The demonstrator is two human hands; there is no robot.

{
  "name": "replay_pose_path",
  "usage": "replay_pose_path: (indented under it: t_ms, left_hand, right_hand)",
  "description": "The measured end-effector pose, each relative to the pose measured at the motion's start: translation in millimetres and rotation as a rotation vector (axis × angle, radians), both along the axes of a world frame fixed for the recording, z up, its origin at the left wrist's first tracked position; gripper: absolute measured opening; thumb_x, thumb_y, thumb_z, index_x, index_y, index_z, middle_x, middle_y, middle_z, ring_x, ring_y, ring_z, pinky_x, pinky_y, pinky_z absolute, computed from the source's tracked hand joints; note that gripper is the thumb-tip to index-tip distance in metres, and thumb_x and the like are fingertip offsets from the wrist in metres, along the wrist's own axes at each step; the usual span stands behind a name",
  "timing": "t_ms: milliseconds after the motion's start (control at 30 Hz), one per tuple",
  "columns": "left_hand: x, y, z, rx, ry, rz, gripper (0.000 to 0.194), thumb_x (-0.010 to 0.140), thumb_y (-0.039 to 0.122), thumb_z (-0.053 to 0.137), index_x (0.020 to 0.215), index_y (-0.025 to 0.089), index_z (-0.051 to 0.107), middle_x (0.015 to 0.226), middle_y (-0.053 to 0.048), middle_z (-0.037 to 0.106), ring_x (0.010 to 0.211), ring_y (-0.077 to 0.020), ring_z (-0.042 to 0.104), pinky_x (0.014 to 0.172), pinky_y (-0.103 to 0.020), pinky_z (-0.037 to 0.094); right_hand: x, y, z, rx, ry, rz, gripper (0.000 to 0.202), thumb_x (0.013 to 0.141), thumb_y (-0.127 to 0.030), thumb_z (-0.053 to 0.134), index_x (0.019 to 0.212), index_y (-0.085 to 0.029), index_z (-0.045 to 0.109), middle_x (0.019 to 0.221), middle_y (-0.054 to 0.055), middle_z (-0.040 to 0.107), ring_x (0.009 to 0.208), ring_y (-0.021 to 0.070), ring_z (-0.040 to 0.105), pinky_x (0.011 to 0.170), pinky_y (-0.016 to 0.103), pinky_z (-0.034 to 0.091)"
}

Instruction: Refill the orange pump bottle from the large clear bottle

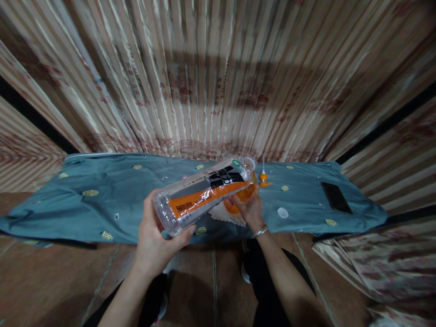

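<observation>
While holding the large clear bottle (204, 195) aslant over the cloth (112, 181), clamps the left hand (155, 240) around its base, thumb on the near side, fingers mostly hidden behind. Points the mouth end of the bottle off to the right, orange and black label in plain view. Wraps the right hand (250, 209) around an orange container (245, 194) just beside the bottle's mouth, partly behind its neck; cannot tell about contact between mouth and container. Wears a bracelet (260, 232) on the right wrist, below and right of the bottle. Has a white sheet (220, 213) on the cloth under the bottle's right half, ragged at the edge. Has also an orange pump top (263, 178) near the bottle's mouth, on its right, plus a small white disc (282, 212) farther right of the bottle and a black phone (336, 198) well apart, on the same side. Shows dark-clothed legs (265, 302) below the bottle, over a brown tiled floor (194, 290). Faces a striped curtain (211, 91) beyond the bottle, printed in reddish brown.
</observation>
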State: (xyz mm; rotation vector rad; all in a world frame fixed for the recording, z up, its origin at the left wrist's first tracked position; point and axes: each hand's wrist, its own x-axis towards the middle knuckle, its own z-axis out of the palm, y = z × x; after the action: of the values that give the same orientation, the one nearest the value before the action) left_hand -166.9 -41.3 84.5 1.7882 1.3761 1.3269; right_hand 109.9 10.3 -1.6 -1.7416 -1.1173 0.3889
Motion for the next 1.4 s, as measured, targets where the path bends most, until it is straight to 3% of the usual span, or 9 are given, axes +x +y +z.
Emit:
replay_pose_path:
  t_ms: [500, 833, 1133, 1400]
  left_hand:
    - [-0.1, 0.3, -0.8, 0.028, 0.035, -0.005, 0.082, 0.075, 0.044, 0.087, 0.14, 0.02, 0.044, 0.126, -0.012, 0.071, 0.111, -0.0304, 0.078, 0.09, -0.042, 0.068]
    - [-2.1, -0.3, -2.7, 0.012, 0.03, -0.003, 0.083, 0.073, 0.044, 0.088, 0.14, 0.02, 0.045, 0.126, -0.011, 0.072, 0.113, -0.0318, 0.077, 0.093, -0.044, 0.067]
    - [-3.2, 0.7, -5.8, 0.054, 0.03, -0.031, 0.084, 0.077, 0.043, 0.087, 0.143, 0.019, 0.043, 0.129, -0.013, 0.072, 0.114, -0.0312, 0.078, 0.095, -0.043, 0.067]
    - [-2.4, 1.5, -5.9, 0.045, 0.023, -0.032, 0.084, 0.077, 0.042, 0.087, 0.144, 0.019, 0.042, 0.128, -0.014, 0.072, 0.112, -0.0318, 0.079, 0.093, -0.045, 0.068]
  right_hand:
    - [-1.8, -2.2, 3.3, -0.008, -0.001, 0.004, 0.059, 0.071, -0.057, 0.076, 0.113, -0.028, 0.046, 0.109, 0.01, 0.076, 0.103, 0.0353, 0.077, 0.086, 0.046, 0.061]
    - [-2.9, -1.6, 2.2, -0.023, -0.001, -0.016, 0.058, 0.07, -0.061, 0.074, 0.108, -0.028, 0.046, 0.1, 0.006, 0.075, 0.096, 0.0351, 0.077, 0.084, 0.051, 0.062]
    - [-1.2, -1.0, 1.7, -0.032, -0.018, 0.003, 0.063, 0.071, -0.062, 0.073, 0.114, -0.025, 0.046, 0.105, 0.011, 0.076, 0.099, 0.036, 0.077, 0.083, 0.048, 0.061]
    - [-1.0, -1.1, 1.3, -0.018, -0.01, 0.009, 0.059, 0.071, -0.058, 0.075, 0.111, -0.026, 0.046, 0.104, 0.009, 0.075, 0.1, 0.0362, 0.077, 0.085, 0.047, 0.061]
